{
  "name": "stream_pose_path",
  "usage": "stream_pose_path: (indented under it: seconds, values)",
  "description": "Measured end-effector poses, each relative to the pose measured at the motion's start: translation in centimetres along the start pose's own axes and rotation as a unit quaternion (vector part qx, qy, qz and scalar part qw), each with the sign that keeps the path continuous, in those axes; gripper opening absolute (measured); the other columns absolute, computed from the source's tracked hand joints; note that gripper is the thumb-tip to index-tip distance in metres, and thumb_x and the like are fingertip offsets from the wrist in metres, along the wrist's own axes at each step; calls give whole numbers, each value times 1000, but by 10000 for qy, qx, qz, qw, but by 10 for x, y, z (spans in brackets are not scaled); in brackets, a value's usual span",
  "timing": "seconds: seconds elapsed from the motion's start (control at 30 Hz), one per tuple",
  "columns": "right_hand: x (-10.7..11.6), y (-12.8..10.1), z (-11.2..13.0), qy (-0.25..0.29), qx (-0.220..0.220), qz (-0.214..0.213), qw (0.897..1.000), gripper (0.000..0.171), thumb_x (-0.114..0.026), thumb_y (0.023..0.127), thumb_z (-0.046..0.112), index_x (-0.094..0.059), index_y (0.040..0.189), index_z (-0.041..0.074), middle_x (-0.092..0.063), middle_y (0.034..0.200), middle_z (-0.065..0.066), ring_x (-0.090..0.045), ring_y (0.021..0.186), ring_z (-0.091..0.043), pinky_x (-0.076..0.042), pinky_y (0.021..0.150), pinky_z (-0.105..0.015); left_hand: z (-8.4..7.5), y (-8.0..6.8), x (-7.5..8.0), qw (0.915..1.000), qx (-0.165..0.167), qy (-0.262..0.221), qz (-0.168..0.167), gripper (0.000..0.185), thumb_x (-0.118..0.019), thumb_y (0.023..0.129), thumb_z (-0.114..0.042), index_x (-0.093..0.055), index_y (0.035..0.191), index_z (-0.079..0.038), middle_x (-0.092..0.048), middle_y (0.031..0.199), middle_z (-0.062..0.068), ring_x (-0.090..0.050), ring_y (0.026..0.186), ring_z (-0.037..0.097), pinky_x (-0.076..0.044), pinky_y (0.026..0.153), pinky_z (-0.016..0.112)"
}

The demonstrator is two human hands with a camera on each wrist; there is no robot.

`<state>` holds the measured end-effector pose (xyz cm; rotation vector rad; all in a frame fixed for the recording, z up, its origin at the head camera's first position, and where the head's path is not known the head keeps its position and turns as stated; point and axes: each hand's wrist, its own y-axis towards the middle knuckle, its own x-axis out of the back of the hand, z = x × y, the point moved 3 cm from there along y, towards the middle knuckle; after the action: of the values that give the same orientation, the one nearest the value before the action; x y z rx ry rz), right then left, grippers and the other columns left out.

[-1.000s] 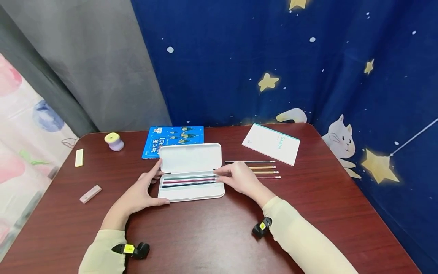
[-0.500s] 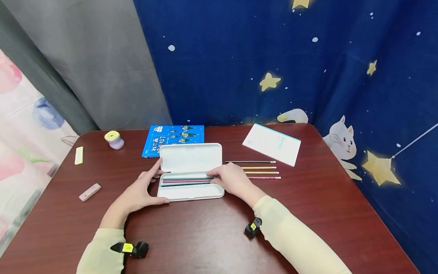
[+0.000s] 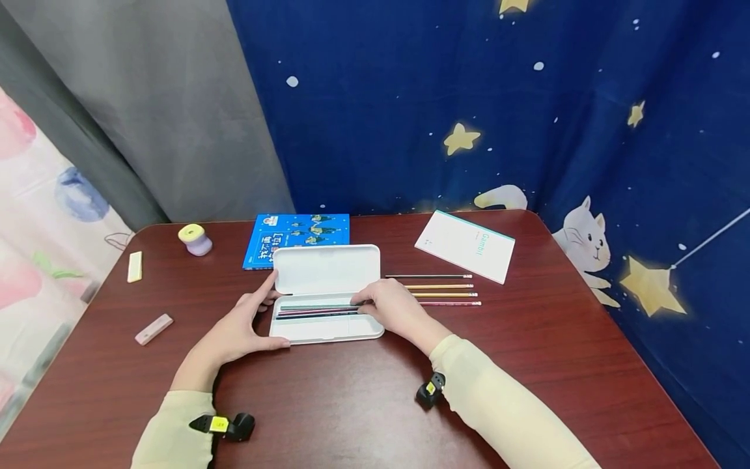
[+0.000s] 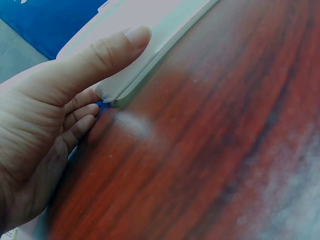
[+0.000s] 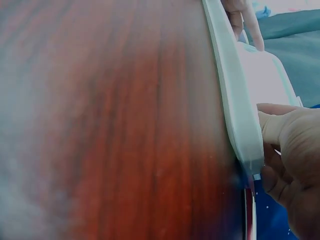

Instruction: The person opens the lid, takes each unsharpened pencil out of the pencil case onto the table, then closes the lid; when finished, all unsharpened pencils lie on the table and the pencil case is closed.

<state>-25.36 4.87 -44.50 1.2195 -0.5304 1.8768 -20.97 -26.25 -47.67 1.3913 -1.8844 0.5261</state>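
Case open on tabletop, pencils in its base. My left grip spread wide at left end, thumb on front rim. My right grip at pencils' right ends, fingers bent; cannot tell if pinching any.

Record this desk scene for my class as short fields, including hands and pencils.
case: white, open on the table
left hand: at the case's left end
right hand: at the pencils inside the case; grip unclear
loose pencils: four, right of the case
book: blue, partly behind the lid
notebook: white, back right
left side: pink block, yellow block
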Motion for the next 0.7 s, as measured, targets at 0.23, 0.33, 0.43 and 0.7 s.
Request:
stream_pose_path:
  seconds: [0.23,0.33,0.43,0.7]
  values:
    - [6,-6,-5,746,-51,-542,9957,18,-79,95,18,-84,112,23,-79,107,6,-70,103,-13,-56,90,-33,1,0,-1,10000,62,-58,29,130,-93,75,-47,-3,169,-35,-49,152,8,-41,135,29,-43,108,61]
    - [13,-11,-7,943,-14,-770,9926,18,-79,95,16,-84,110,22,-79,106,6,-70,102,-12,-57,89,-33,1,0,-1,10000,67,-71,12,130,-94,75,-48,-4,169,-36,-49,152,8,-42,134,29,-42,108,61]
    - [21,-17,-11,954,-25,-955,9908,17,-80,94,14,-85,108,22,-79,105,6,-71,100,-11,-58,88,-32,2,0,-1,10000,56,-74,6,131,-94,75,-48,-3,169,-36,-50,152,7,-42,134,28,-42,108,61]
    - [32,-42,-44,1117,-192,-1365,9841,13,-82,92,17,-85,102,24,-78,101,13,-70,95,-5,-58,82,-32,3,0,-1,10000,35,-48,0,132,-94,74,-49,-4,169,-34,-51,150,7,-43,133,27,-42,108,59]
